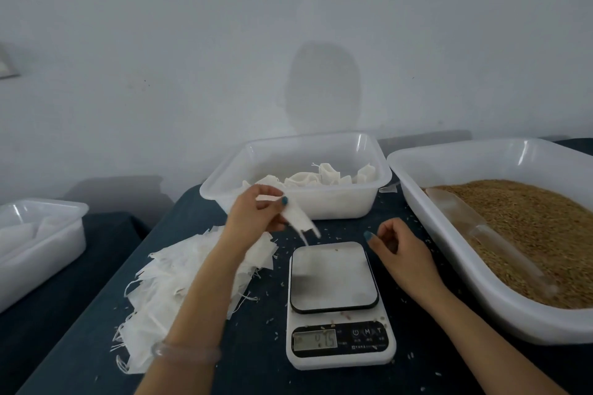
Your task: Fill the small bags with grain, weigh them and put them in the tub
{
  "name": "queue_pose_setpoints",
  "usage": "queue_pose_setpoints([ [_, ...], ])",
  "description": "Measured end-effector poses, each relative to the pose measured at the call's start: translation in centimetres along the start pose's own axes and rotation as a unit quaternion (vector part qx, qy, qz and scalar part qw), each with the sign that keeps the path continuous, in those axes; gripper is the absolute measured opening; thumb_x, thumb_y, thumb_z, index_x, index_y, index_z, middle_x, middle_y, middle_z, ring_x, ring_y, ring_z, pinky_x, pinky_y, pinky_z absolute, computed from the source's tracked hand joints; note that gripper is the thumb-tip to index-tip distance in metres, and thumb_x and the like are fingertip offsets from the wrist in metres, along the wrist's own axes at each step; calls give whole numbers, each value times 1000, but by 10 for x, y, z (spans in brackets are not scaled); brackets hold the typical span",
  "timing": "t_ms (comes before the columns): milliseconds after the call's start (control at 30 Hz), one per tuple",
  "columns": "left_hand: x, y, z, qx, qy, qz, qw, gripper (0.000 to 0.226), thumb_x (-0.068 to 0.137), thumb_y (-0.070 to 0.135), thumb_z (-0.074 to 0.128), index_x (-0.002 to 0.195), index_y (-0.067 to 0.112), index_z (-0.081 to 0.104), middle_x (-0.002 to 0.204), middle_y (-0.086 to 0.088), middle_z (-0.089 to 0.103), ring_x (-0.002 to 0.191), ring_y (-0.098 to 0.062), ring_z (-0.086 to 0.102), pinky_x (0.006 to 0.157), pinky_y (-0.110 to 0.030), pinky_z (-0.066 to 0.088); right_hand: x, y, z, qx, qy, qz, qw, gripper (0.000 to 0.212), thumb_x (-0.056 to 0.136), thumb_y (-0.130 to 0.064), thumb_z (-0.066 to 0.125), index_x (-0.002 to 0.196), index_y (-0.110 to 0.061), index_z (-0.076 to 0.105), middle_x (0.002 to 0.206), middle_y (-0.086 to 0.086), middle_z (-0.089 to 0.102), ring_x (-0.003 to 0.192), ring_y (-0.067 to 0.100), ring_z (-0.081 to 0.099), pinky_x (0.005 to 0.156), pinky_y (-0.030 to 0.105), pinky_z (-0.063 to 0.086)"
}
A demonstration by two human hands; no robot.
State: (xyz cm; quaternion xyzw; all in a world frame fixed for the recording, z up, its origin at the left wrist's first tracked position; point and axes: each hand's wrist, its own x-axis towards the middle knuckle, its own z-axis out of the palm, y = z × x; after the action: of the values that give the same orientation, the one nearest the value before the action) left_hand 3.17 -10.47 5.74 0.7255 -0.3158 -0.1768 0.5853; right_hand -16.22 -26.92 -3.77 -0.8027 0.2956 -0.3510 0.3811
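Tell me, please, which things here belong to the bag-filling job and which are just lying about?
In the job: small bag pinched in the left hand; pile of empty bags; scale; grain, tray and scoop; tub with filled bags.
Lying about: spilled grains on the table; second tub at far left.

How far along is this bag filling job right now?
Done: several filled bags lie in the tub. In hand: the left hand holds one flat bag; the right hand holds nothing. Left: a big pile of empty bags beside the scale.
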Motion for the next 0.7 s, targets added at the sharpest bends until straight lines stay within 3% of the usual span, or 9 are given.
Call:
queue_pose_setpoints([
  [133, -10, -9, 40, -101, -39, -26, 994, 22, 89, 5, 68, 109, 5, 58, 96, -20, 72, 68, -17, 72, 62, -20, 57, -1, -5, -2, 58, 8, -44, 997, 21, 84, -36, 71, 90, -31, 52, 82, -15, 61, 73, 0, 57, 61, 15, 44],
  [333, -19, -23, 63, -78, -3, 41, 996, 23, 84, 13, 75, 94, 10, 55, 76, -10, 73, 69, -22, 74, 60, -23, 57, -10, -14, -2, -44, 6, -203, 978, 38, 75, -37, 76, 109, -39, 58, 107, -24, 51, 95, 1, 51, 73, 11, 41],
  [500, -23, -25, 64, -62, 2, 91, 994, 25, 87, 17, 73, 93, 17, 49, 72, -6, 73, 67, -20, 72, 64, -24, 57, -15, -21, -1, -18, -16, -228, 973, 39, 75, -39, 77, 110, -40, 62, 108, -24, 54, 99, 0, 53, 76, 7, 40],
  [633, -25, -25, 64, -40, 25, 132, 990, 27, 86, 21, 74, 90, 21, 47, 61, 6, 65, 62, -13, 66, 62, -23, 54, -19, -27, -4, 39, -20, -234, 971, 35, 83, -50, 66, 115, -37, 62, 110, -19, 60, 98, 9, 59, 70, 20, 51],
  [700, -28, -24, 64, -16, 29, 150, 988, 27, 86, 23, 74, 89, 22, 47, 61, 8, 62, 61, -11, 63, 60, -22, 52, -21, -31, -3, 78, -28, -227, 970, 31, 89, -53, 58, 115, -37, 63, 109, -18, 63, 98, 9, 61, 70, 20, 52],
])
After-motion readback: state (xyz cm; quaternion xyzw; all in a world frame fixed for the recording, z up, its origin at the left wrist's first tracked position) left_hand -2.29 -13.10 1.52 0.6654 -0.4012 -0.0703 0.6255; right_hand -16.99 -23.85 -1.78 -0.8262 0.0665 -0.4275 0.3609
